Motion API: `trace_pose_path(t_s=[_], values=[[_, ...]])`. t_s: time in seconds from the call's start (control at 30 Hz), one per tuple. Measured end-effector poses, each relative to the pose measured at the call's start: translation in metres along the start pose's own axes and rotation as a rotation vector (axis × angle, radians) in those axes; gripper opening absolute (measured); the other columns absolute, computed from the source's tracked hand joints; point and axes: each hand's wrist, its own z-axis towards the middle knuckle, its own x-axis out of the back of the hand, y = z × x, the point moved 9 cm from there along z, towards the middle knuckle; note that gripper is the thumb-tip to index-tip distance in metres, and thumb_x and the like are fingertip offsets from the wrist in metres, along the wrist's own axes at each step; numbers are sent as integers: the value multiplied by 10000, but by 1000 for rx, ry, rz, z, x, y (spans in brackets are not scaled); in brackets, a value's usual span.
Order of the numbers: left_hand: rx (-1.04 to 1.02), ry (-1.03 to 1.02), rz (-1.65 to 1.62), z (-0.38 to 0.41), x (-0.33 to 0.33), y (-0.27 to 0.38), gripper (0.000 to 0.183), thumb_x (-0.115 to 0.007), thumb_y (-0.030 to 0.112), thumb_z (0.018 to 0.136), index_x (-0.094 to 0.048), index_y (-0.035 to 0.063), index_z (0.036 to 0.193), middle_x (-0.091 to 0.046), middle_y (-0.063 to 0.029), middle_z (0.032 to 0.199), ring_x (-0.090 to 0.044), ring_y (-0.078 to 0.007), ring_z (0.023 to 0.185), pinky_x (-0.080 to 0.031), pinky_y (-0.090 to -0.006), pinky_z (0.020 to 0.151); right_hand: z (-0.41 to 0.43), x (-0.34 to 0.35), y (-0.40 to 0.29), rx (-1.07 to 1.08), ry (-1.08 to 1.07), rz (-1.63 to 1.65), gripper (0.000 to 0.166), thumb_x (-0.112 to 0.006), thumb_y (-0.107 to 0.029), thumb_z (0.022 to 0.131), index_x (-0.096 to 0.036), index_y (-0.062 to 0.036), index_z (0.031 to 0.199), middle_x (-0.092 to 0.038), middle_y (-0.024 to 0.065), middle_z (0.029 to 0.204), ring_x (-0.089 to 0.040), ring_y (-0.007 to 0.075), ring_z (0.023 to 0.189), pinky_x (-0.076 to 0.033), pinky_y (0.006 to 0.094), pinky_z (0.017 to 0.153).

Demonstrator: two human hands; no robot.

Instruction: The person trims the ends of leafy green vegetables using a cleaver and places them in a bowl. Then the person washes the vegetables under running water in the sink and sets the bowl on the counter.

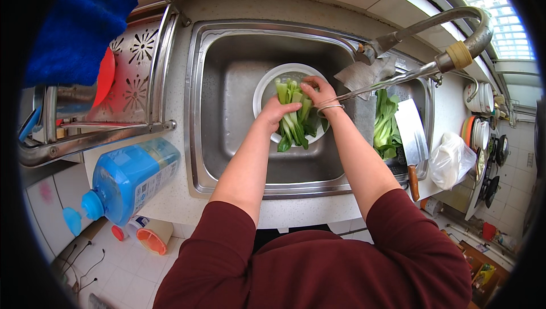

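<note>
A white bowl (pixel 258 96) rests in the large stainless steel sink basin (pixel 230 138). Over it, my left hand (pixel 277 113) grips a bunch of bok choy stalks (pixel 291 122), with the thumb laid across them. My right hand (pixel 320 91) holds the same bunch from the other side, fingers around the stalks; part of its grip is hidden. The pale cut ends point away from me and the dark leaves toward me. Water (pixel 379 85) streams from the faucet spout (pixel 453 58) to my right wrist, which wears a bangle.
Right of the basin, more bok choy (pixel 386 125) lies beside a cleaver (pixel 411 130) whose wooden handle points toward me. A grey cloth (pixel 364 74) drapes the divider. Farther right sits a white plastic bag (pixel 452 160). A blue bottle (pixel 123 181) and metal rack (pixel 158 70) stand left.
</note>
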Motion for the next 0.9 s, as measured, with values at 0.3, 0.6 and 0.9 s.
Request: trace_pose_path(t_s=[0.3,0.6,0.9], values=[[-62,78,-227,6,20,-10,475,-710,66,759,-514,31,1191,-612,-95,1079,-600,-236,1003,-493,-371,868,0,-7,16,-197,-129,183,268,-653,-193,802,-651,-19,1006,-668,85,887,-614,164,801,-480,287,736],[-189,219,29,9,16,8,451,-685,-18,739,-521,17,1157,-612,-94,1057,-599,-216,967,-487,-340,822,0,-11,1,-64,-116,-148,420,-695,-329,761,-638,-31,1051,-655,177,907,-625,306,836,-487,354,773],[-296,278,284,11,15,25,454,-719,19,710,-535,25,1125,-620,-81,1041,-598,-205,957,-480,-319,820,-2,-10,-1,13,-134,-348,366,-588,-223,799,-607,-37,1113,-639,210,980,-591,382,934,-463,416,851]])
